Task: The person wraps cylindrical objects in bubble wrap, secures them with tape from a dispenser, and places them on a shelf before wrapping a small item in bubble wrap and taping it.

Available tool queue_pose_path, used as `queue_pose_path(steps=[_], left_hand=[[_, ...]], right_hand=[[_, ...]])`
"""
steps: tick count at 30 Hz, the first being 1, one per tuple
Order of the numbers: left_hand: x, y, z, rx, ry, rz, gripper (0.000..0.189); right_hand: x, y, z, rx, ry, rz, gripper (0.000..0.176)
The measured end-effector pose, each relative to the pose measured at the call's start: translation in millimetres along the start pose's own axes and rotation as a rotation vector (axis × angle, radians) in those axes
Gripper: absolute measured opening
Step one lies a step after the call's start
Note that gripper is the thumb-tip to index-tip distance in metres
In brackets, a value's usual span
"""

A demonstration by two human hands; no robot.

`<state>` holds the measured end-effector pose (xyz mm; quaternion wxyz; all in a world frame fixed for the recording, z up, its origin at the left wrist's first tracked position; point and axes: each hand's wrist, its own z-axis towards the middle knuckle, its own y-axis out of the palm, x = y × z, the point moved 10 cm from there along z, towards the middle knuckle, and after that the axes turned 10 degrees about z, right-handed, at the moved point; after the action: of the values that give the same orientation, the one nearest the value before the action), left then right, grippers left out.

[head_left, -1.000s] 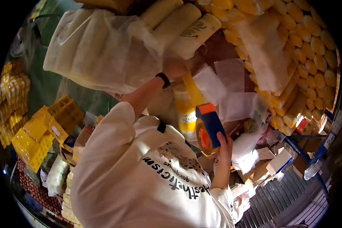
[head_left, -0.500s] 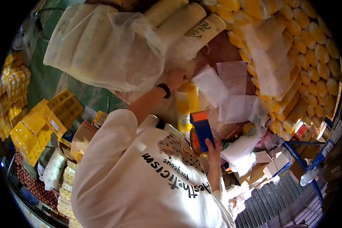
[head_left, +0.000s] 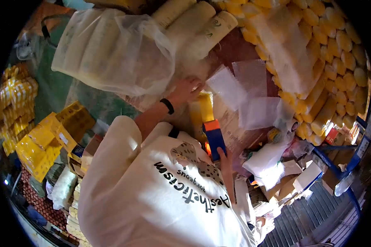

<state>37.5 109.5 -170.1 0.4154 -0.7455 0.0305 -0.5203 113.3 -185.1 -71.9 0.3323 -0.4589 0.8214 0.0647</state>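
Left hand: the left hand (head_left: 188, 89) is laid with its fingers stretched out on the upper end of a yellow-taped upright parcel (head_left: 202, 110); it is not closed around the parcel.
Wrist: a black wristband (head_left: 166, 106) is worn on the left wrist, above a pushed-up white sleeve.
Right hand: the right hand (head_left: 225, 158) is clenched around the lower end of a blue tape dispenser with an orange top (head_left: 214, 136).
Dispenser: it is held upright and set against the lower part of the yellow-taped parcel, close to the chest.
Parcel: it is found in the middle of the brown table (head_left: 235, 51), between the two hands, touched by the left hand above and by the dispenser below.
Bubble wrap: several clear sheets of bubble wrap (head_left: 251, 80) are spread just to the right of the parcel.
Bag: a large translucent white plastic bag (head_left: 111, 53) filled with pale rolls is seen to the upper left, its edge near the left hand.
Rolls: three cream cylindrical rolls with dark lettering (head_left: 202, 24) are laid side by side above the left hand.
Stack: a wall of small yellow-wrapped rolls (head_left: 334, 53) is piled along the right side.
Cartons: bright yellow printed cartons (head_left: 41, 144) are stacked at the far left, well apart from the hands.
Clothing: a white sweatshirt with black lettering (head_left: 152, 197) fills the lower middle of the view.
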Motion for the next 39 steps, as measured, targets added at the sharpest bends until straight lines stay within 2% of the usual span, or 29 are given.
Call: queue_pose_path(steps=[3,6,9,12,13,16,19,20,23,26,27,29,30,31,34,37,39], left_hand=[[5.5,57.2,-23.8,-0.189,-0.073,-0.310,0.057],[8.0,54.0,-41.7,-0.208,-0.174,-0.372,0.065],[12.3,59.5,-33.5,-0.275,-0.159,-0.290,0.068],[26.9,53.1,-24.3,-0.199,-0.087,-0.262,0.067],[33.8,45.8,-22.9,-0.101,-0.059,-0.124,0.058],[55.8,50.3,-22.6,-0.141,-0.025,0.059,0.053],[52.1,53.1,-23.8,0.029,-0.073,0.173,0.048],[47.2,60.3,-23.0,-0.007,-0.094,0.195,0.048],[45.7,56.9,-22.4,-0.112,-0.160,0.317,0.049],[44.6,58.1,-21.4,-0.046,-0.092,0.273,0.050],[60.4,42.0,-27.0,-0.101,-0.157,0.267,0.052],[59.5,50.5,-24.6,-0.132,-0.143,0.261,0.051],[56.3,53.2,-20.9,-0.143,-0.133,0.263,0.051],[56.5,49.3,-22.9,-0.068,-0.113,0.189,0.051],[56.6,50.9,-25.3,-0.129,-0.168,0.201,0.051],[69.1,42.9,-26.0,-0.146,-0.193,0.311,0.053],[68.6,44.6,-25.2,-0.130,-0.170,0.264,0.053]], right_hand=[[-1.6,-0.2,-4.1,0.027,-0.072,0.067,0.022],[19.9,-14.2,4.6,0.035,-0.227,-0.026,0.024],[21.7,-15.5,-4.0,0.098,-0.335,-0.125,0.030],[15.7,-9.6,-8.3,0.169,-0.357,-0.197,0.035],[14.9,-8.0,-10.2,0.191,-0.351,-0.220,0.036],[-3.9,-1.9,-19.3,0.253,-0.389,-0.265,0.038],[-14.2,0.8,-27.1,0.273,-0.428,-0.250,0.041],[-17.3,-0.1,-31.7,0.281,-0.463,-0.263,0.041],[3.4,-22.0,-40.7,0.270,-0.388,-0.210,0.039],[19.3,-47.1,-73.8,0.307,-0.386,-0.255,0.037],[31.4,-54.9,-82.9,0.336,-0.453,-0.218,0.035],[52.4,-63.9,-101.8,0.350,-0.409,-0.094,0.034],[60.0,-66.9,-106.1,0.356,-0.394,-0.029,0.033],[69.3,-66.7,-107.0,0.352,-0.385,-0.041,0.032],[99.7,-65.8,-108.8,0.349,-0.352,-0.063,0.031],[110.9,-63.4,-107.6,0.354,-0.317,-0.049,0.031],[113.7,-60.6,-109.8,0.340,-0.291,-0.004,0.031]])
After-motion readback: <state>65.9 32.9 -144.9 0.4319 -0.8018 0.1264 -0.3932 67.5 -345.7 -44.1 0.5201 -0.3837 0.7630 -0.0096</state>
